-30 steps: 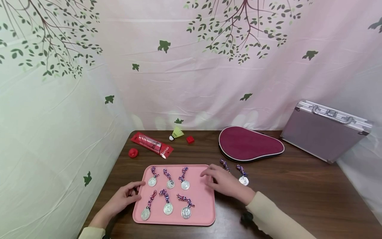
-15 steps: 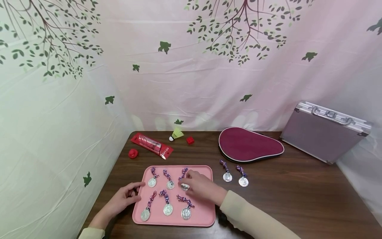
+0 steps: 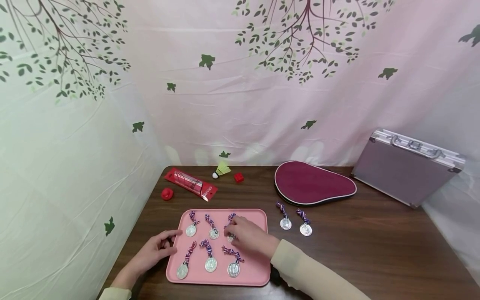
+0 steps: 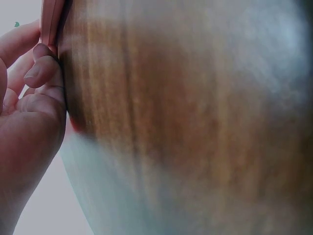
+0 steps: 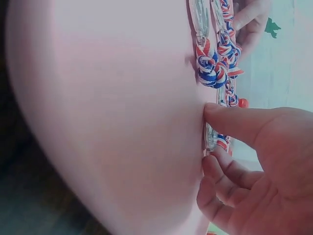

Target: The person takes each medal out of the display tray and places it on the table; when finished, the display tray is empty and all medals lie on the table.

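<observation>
A pink tray [image 3: 258, 266] lies on the table with two rows of silver medals on knotted red, white and blue ribbons. My right hand [image 3: 250, 236] reaches over its right side, thumb and fingers on either side of the back-row right medal [image 5: 211, 137], pinching its edges; the hand partly covers this medal in the head view. Below it lies the front-row right medal [image 3: 233, 269]. My left hand [image 3: 155, 248] rests against the tray's left edge, its fingertips touching the rim [image 4: 50, 24] and the thumb close by. Two more medals, one nearer [image 3: 286, 223] and one farther right [image 3: 305, 229], lie on the table.
Behind the tray are a red rubber duck-like object [image 3: 167, 193], a red packet [image 3: 191, 183], a yellow shuttlecock [image 3: 222, 170] and a red toy brick [image 3: 238, 178]. A maroon paddle case [image 3: 315, 183] and a silver briefcase [image 3: 406, 168] stand toward the right.
My right hand has moved left from the tray's right rim to the back-row right medal and taken hold of it. The left hand keeps its place.
</observation>
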Available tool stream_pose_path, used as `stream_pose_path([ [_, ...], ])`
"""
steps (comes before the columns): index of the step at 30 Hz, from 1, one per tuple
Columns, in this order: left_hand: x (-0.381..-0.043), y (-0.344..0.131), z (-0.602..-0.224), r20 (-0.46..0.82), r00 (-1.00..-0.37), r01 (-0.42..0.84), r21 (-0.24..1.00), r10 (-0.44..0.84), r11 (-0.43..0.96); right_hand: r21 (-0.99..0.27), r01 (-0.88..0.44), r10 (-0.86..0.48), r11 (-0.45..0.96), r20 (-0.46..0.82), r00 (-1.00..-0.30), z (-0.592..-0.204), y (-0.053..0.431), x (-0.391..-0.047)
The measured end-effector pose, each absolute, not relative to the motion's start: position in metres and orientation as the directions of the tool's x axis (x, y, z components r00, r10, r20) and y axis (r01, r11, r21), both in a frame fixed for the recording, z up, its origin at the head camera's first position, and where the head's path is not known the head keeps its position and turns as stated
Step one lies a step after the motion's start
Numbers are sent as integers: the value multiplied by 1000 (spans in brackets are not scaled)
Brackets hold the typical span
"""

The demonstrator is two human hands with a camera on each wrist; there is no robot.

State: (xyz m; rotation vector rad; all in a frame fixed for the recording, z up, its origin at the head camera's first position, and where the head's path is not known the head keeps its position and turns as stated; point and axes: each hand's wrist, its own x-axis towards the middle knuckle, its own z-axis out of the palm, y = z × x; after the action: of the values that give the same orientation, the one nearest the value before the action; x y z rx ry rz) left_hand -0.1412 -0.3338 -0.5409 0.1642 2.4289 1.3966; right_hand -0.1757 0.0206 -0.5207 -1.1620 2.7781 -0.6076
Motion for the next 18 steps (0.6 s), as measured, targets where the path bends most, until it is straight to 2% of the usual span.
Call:
stream_pose_path([
  [4, -141, -333, -540, -229, -938, -67, 857, 261, 511, -455, -613, -669, 646, 49, -742, -523, 18, -177],
  [8, -140, -334, -540, -223, -938, -59, 857, 265, 512, -475, -594, -654, 649, 50, -755, -522, 17, -177],
  [18, -141, -335, -543, -209, -941, -44, 856, 267, 515, -555, -602, -678, 574, 89, -729, -529, 23, -183],
])
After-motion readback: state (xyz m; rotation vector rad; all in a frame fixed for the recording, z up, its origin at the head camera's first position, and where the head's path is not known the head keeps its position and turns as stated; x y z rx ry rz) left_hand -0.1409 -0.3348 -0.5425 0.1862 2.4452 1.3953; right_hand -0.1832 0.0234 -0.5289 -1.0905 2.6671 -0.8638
